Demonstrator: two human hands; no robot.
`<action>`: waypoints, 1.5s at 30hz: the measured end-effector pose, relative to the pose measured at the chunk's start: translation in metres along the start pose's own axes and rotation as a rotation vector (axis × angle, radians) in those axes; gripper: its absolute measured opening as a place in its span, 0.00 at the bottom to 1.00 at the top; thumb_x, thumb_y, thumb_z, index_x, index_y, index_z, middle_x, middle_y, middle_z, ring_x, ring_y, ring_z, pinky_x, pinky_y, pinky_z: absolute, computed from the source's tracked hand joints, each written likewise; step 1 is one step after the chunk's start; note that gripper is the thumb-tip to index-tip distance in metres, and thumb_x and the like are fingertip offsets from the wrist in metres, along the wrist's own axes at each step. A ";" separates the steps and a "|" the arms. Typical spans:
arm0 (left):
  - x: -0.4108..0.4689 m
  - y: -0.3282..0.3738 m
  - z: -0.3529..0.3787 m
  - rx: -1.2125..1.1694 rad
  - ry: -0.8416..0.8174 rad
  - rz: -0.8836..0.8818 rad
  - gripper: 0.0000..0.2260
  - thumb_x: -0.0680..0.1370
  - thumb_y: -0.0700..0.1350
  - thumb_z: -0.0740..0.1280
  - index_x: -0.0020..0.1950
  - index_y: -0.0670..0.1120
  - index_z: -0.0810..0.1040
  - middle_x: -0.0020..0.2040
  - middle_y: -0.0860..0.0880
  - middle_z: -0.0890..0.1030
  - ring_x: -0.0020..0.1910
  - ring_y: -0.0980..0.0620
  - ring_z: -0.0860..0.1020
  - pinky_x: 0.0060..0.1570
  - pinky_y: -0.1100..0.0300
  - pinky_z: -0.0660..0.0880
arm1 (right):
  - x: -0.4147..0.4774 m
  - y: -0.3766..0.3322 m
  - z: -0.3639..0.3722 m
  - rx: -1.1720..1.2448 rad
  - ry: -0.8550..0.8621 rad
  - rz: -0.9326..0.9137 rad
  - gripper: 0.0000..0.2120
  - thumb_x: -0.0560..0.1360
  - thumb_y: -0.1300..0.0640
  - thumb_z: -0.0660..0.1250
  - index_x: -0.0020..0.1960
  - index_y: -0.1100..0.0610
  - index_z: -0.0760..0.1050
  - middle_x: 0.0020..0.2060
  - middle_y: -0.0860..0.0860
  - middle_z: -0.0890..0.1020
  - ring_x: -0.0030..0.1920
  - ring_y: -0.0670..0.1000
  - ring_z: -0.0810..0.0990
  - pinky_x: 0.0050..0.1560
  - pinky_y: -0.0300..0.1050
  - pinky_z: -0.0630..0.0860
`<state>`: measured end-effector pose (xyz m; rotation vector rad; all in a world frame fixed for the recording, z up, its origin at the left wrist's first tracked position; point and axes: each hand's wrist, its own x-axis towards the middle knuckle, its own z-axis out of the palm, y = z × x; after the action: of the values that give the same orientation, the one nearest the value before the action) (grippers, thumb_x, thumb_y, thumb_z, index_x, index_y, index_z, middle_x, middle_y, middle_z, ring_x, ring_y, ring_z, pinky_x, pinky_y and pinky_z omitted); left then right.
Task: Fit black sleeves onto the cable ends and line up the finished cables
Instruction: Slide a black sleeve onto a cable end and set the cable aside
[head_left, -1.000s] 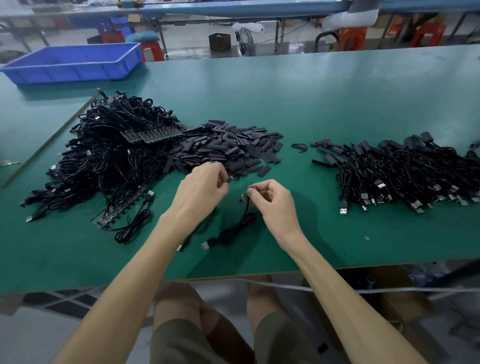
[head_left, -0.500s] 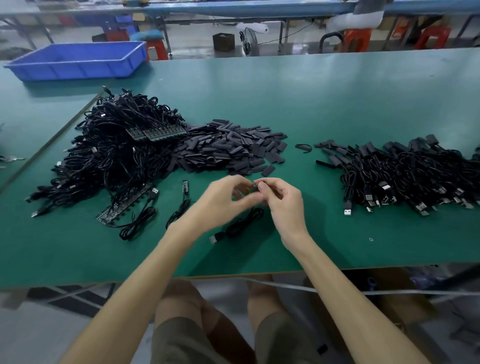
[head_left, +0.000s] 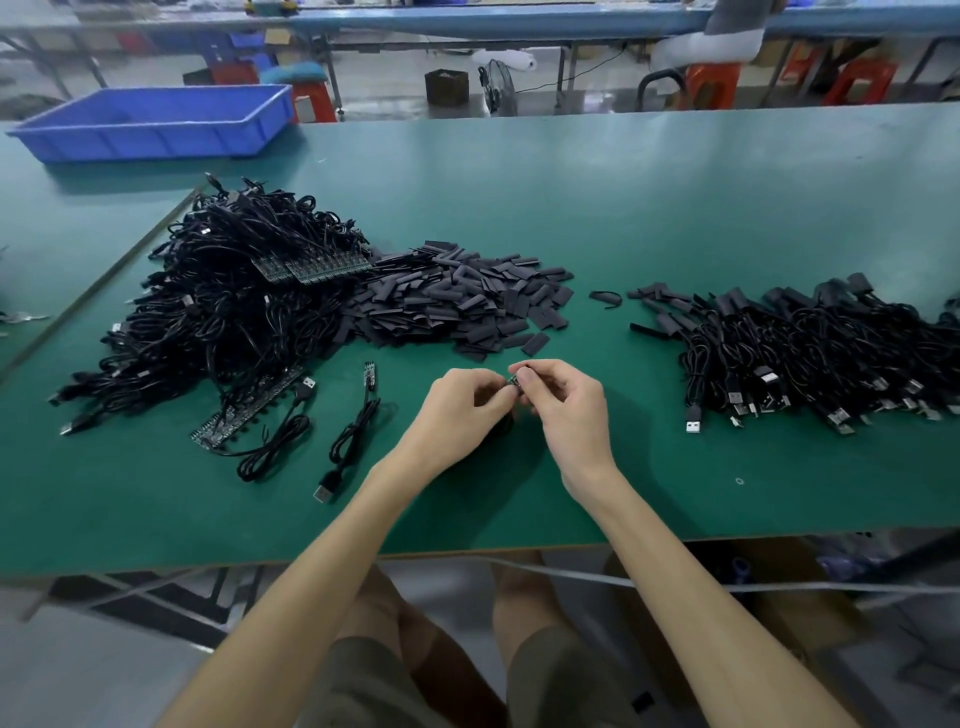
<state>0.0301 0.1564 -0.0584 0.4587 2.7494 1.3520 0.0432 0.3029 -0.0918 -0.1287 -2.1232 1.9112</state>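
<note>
My left hand (head_left: 462, 410) and my right hand (head_left: 569, 410) meet above the green table (head_left: 623, 208), fingertips together. Between them they pinch a small dark cable end (head_left: 514, 382); the left fingers hold a black sleeve against it, mostly hidden. The rest of that cable lies hidden under my hands. A heap of black sleeves (head_left: 457, 296) lies just beyond my hands. To the left is a tangled pile of bare cables (head_left: 223, 312). Sleeved cables (head_left: 810, 353) lie in a row at the right.
Two loose coiled cables (head_left: 353, 436) (head_left: 278, 441) and a strip of small circuit boards (head_left: 249, 405) lie left of my hands. A blue tray (head_left: 156, 122) stands at the far left. A curled black scrap (head_left: 605, 297) lies between the heaps. The table's front edge (head_left: 467, 553) is close below my wrists.
My left hand has come back from the sleeve heap and joined my right hand. Both hands now pinch the cable end together, a little farther from me.
</note>
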 end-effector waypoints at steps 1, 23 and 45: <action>0.001 -0.001 0.001 -0.017 0.016 -0.007 0.10 0.82 0.48 0.67 0.44 0.47 0.84 0.37 0.53 0.83 0.35 0.57 0.78 0.35 0.66 0.71 | 0.000 0.000 0.000 0.005 -0.006 0.000 0.05 0.80 0.58 0.70 0.50 0.52 0.85 0.40 0.47 0.87 0.42 0.45 0.84 0.46 0.42 0.81; 0.014 -0.034 -0.008 -0.491 -0.048 -0.113 0.11 0.84 0.44 0.65 0.49 0.39 0.83 0.35 0.47 0.82 0.32 0.48 0.81 0.29 0.59 0.77 | 0.070 -0.002 -0.002 -0.791 -0.124 -0.097 0.24 0.80 0.50 0.70 0.71 0.61 0.73 0.66 0.55 0.73 0.69 0.54 0.65 0.71 0.48 0.65; 0.014 -0.033 -0.010 -0.402 -0.029 -0.113 0.11 0.83 0.48 0.66 0.48 0.46 0.84 0.37 0.44 0.84 0.32 0.43 0.81 0.33 0.57 0.78 | 0.035 -0.001 -0.019 -0.022 -0.190 0.013 0.08 0.76 0.60 0.74 0.55 0.52 0.84 0.40 0.48 0.88 0.43 0.48 0.87 0.51 0.40 0.81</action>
<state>0.0074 0.1335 -0.0772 0.2891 2.3478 1.7878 0.0151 0.3296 -0.0843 0.0364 -2.2690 1.9793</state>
